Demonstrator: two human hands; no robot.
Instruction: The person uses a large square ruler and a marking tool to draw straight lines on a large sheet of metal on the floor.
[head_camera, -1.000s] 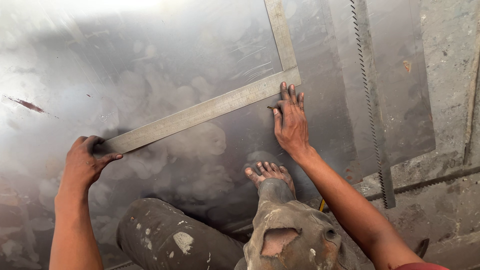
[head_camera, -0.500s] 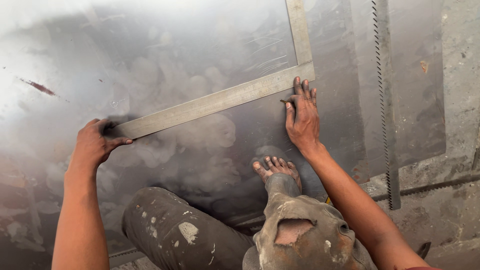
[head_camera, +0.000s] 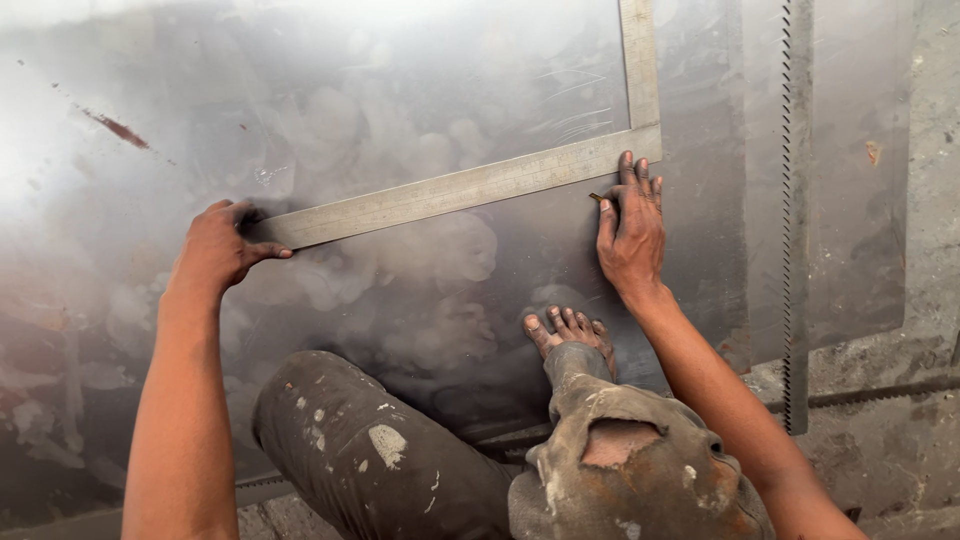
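Note:
A large grey metal sheet (head_camera: 400, 90) lies on the floor under me. On it rests a steel framing square (head_camera: 470, 186), one arm running left to right, the other going up at the right. My left hand (head_camera: 218, 250) presses down the left end of the long arm. My right hand (head_camera: 630, 230) sits at the square's corner, fingers flat against its lower edge, pinching a small thin marking tool (head_camera: 596, 198). My bare foot (head_camera: 568, 330) stands on the sheet just below that hand.
A long toothed saw blade (head_camera: 795, 220) lies upright along the sheet's right side. Beyond it is rough concrete floor (head_camera: 935, 200). My knees in dirty, torn trousers (head_camera: 620, 450) fill the bottom middle. A reddish mark (head_camera: 120, 130) shows at the sheet's upper left.
The view has drifted, so the square and both hands appear lower and further right. Both hands stay on the square; the right hand has closed in against its corner.

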